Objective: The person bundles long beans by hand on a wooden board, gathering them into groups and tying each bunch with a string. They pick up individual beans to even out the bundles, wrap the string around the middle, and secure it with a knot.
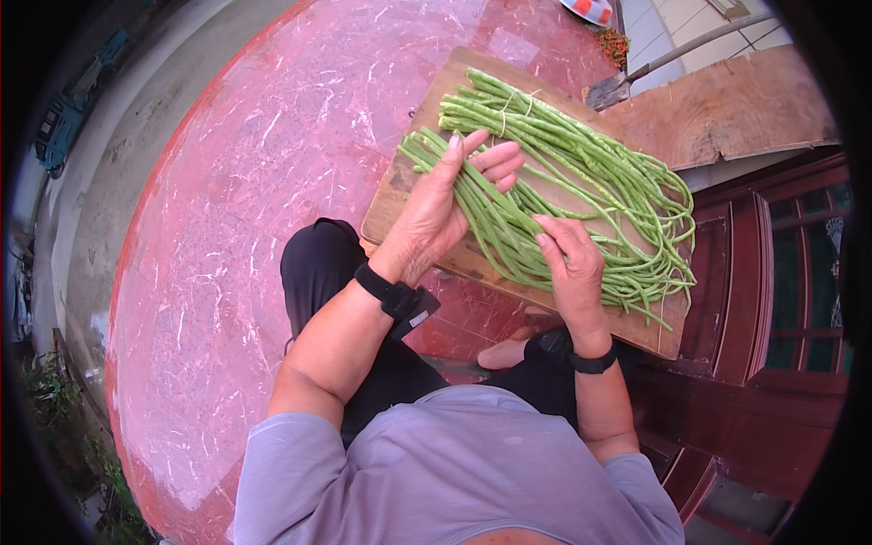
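My left hand [443,202] is around the stem end of a loose bunch of yardlong beans [504,238]. The thumb lies over them, and the fingers reach out past their far side, loosely bent. Farther along the same beans, my right hand [576,262] has its thumb and forefinger together on the strands. Beyond this bunch lie more yardlong beans [554,127], gathered with a thin pale tie [505,116] near their cut ends. All rest on a wooden board [400,202], their thin tails curling toward its right end.
A reddish marbled floor [263,182] spreads to the left, with grey concrete beyond. At the right stand a dark red door [736,282] and a wooden plank [727,104]. A shovel [618,86] leans near small red peppers [614,45]. My knees are beside the board.
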Action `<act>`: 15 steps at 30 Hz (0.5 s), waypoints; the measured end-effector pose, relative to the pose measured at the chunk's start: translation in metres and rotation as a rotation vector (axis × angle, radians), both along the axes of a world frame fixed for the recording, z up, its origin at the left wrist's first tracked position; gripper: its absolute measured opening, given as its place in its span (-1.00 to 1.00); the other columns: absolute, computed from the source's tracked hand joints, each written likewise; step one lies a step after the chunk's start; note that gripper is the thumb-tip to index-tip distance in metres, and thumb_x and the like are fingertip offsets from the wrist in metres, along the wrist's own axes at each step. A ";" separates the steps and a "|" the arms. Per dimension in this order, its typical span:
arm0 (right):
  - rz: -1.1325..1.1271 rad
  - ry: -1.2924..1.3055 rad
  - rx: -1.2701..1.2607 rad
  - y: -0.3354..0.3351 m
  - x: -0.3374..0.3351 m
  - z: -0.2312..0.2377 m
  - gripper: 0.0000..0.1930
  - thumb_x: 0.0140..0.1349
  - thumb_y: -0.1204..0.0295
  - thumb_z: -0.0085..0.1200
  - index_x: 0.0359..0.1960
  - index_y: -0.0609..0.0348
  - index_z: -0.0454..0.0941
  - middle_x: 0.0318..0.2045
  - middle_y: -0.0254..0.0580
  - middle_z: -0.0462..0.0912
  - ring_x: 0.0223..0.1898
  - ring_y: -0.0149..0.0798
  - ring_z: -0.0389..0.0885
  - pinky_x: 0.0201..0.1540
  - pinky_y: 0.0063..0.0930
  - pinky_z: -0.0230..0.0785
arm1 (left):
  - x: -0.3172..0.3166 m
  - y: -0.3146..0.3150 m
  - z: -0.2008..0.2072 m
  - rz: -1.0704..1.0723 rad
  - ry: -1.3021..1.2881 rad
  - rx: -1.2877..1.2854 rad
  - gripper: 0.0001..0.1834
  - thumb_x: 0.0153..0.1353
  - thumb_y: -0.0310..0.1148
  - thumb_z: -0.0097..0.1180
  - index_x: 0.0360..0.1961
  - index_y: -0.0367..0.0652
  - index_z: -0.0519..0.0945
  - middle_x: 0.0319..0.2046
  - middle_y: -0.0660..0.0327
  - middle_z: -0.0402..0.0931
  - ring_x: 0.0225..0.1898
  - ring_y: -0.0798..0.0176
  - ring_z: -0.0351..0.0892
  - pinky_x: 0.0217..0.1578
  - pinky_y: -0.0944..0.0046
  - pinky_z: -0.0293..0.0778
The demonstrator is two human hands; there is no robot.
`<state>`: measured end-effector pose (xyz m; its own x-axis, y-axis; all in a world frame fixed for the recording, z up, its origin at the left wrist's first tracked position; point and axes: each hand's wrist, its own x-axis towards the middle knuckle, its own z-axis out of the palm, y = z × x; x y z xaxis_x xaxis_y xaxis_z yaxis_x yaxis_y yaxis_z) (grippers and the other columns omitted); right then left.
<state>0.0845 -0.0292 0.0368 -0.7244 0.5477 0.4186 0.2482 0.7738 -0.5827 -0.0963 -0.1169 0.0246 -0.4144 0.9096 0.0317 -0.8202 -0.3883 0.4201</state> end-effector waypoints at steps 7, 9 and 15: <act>0.000 -0.082 0.003 0.000 0.002 0.004 -0.79 0.16 0.51 0.13 -0.15 0.12 0.62 -0.27 -0.14 0.61 -0.22 -0.09 0.58 -0.15 -0.31 0.41 | -0.002 -0.001 -0.016 -0.036 -0.080 0.013 -0.50 0.41 -0.11 -0.13 0.16 -0.32 0.31 -0.58 0.37 0.32 -0.28 0.30 0.51 0.09 0.18 0.47; 0.042 -0.107 0.006 0.009 -0.001 0.007 -0.78 0.19 0.43 0.10 -0.13 0.14 0.60 -0.22 -0.09 0.59 -0.15 -0.04 0.54 -0.06 -0.24 0.36 | -0.003 -0.002 -0.030 0.013 -0.152 -0.014 -0.64 0.40 -0.14 -0.09 -0.09 -0.26 0.44 -0.61 0.37 0.30 -0.35 0.31 0.48 0.04 0.17 0.49; 0.007 -0.312 0.275 0.065 -0.013 0.003 -0.62 0.23 0.29 0.08 0.04 0.20 0.47 -0.03 0.01 0.51 0.02 0.04 0.44 0.03 -0.18 0.30 | 0.005 0.003 -0.025 0.162 -0.364 -0.307 -0.72 0.40 -0.20 -0.09 -0.37 -0.18 0.42 -0.58 0.28 0.36 -0.34 0.19 0.49 0.06 0.05 0.47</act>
